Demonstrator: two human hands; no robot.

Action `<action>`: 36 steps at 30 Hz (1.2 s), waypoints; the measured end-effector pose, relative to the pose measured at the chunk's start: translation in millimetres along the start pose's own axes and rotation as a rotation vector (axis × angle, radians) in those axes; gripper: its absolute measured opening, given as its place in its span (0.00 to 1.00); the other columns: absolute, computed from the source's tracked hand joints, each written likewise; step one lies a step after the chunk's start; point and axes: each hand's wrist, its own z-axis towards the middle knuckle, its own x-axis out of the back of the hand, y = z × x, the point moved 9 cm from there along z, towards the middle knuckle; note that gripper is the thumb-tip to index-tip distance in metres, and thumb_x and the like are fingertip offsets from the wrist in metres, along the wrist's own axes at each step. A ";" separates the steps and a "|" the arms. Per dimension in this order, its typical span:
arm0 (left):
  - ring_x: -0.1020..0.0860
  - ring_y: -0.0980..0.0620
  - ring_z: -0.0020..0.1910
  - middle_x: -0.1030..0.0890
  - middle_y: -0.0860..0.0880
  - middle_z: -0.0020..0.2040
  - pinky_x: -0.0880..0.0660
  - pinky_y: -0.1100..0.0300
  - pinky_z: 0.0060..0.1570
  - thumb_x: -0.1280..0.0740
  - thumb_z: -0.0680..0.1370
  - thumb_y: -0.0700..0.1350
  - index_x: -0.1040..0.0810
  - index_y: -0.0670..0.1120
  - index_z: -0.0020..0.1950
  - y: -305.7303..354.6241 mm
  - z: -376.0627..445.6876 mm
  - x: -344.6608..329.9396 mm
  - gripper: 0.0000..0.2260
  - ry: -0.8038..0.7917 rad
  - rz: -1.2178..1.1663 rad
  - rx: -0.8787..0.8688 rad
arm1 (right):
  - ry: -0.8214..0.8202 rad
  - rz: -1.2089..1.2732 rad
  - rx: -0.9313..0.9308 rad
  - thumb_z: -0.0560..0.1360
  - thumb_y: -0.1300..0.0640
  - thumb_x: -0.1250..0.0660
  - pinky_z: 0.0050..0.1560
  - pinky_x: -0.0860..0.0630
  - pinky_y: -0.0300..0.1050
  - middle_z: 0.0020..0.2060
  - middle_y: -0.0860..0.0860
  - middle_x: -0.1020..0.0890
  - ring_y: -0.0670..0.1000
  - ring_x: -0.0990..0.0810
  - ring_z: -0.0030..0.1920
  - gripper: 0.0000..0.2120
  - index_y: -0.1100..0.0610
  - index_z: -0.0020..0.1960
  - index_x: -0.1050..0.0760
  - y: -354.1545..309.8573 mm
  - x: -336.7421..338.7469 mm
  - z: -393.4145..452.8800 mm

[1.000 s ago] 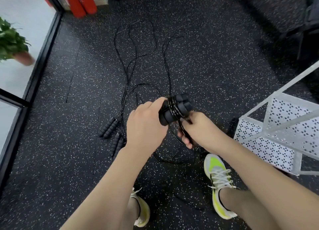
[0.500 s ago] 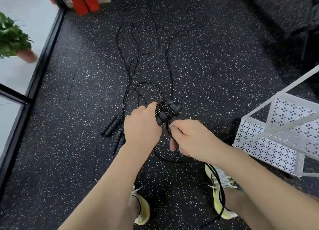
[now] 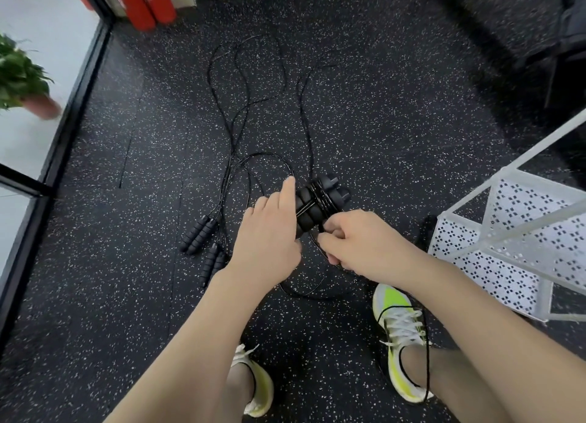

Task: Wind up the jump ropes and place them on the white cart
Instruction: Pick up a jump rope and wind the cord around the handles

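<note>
My left hand [image 3: 269, 232] holds a pair of black jump-rope handles [image 3: 317, 203] side by side, index finger raised along them, with several turns of thin black cord wound round their middle. Just below the handles my right hand [image 3: 358, 241] pinches the loose cord, which hangs in a loop down past my right shoe [image 3: 402, 340]. Two more pairs of black handles [image 3: 203, 245] lie on the speckled floor to the left, their cords [image 3: 241, 99] trailing away in long loops. The white perforated cart [image 3: 507, 241] stands at the right.
A glass partition with a black frame [image 3: 79, 92] runs along the left, a potted plant [image 3: 22, 80] behind it. Red padded posts [image 3: 142, 0] stand at the top left. Dark equipment [image 3: 567, 41] sits at the top right. My left shoe [image 3: 257, 381] is below.
The handle bundle has turned in my left hand and my index finger has lifted. My right hand brought the cord round and up close under the handles, adding cord to the wrap.
</note>
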 end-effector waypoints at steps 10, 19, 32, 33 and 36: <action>0.26 0.43 0.55 0.24 0.49 0.52 0.27 0.50 0.54 0.25 0.71 0.38 0.27 0.52 0.70 -16.0 4.5 7.7 0.29 0.121 -0.142 0.015 | -0.028 -0.130 0.116 0.77 0.56 0.34 0.53 0.20 0.50 0.45 0.42 0.14 0.49 0.16 0.49 0.13 0.50 0.61 0.21 -15.4 14.7 -12.3; 0.31 0.48 0.61 0.21 0.58 0.56 0.31 0.49 0.58 0.28 0.69 0.32 0.25 0.55 0.67 10.5 0.3 10.9 0.30 0.125 -0.111 -0.203 | 0.250 -0.040 0.157 0.74 0.50 0.25 0.38 0.30 0.29 0.41 0.38 0.15 0.35 0.21 0.40 0.03 0.43 0.47 0.18 -8.4 67.9 -8.1; 0.34 0.49 0.65 0.24 0.61 0.62 0.30 0.42 0.64 0.31 0.69 0.28 0.26 0.58 0.67 25.5 -2.9 6.0 0.33 0.002 -0.253 -0.294 | 0.272 0.118 0.103 0.69 0.46 0.22 0.47 0.23 0.58 0.39 0.48 0.14 0.60 0.18 0.43 0.05 0.40 0.43 0.16 22.0 81.7 2.5; 0.34 0.49 0.65 0.24 0.61 0.62 0.30 0.44 0.65 0.30 0.69 0.28 0.25 0.58 0.67 25.6 -3.7 6.6 0.34 0.001 -0.268 -0.300 | 0.260 0.124 0.106 0.70 0.46 0.22 0.45 0.24 0.56 0.39 0.46 0.15 0.55 0.18 0.41 0.05 0.40 0.43 0.16 23.6 81.2 3.2; 0.34 0.51 0.65 0.24 0.62 0.62 0.36 0.61 0.67 0.30 0.69 0.27 0.24 0.57 0.68 25.1 -6.4 10.2 0.34 0.019 -0.314 -0.310 | 0.238 0.136 0.106 0.71 0.49 0.22 0.47 0.22 0.51 0.39 0.41 0.14 0.46 0.17 0.39 0.03 0.42 0.44 0.15 31.2 81.8 7.0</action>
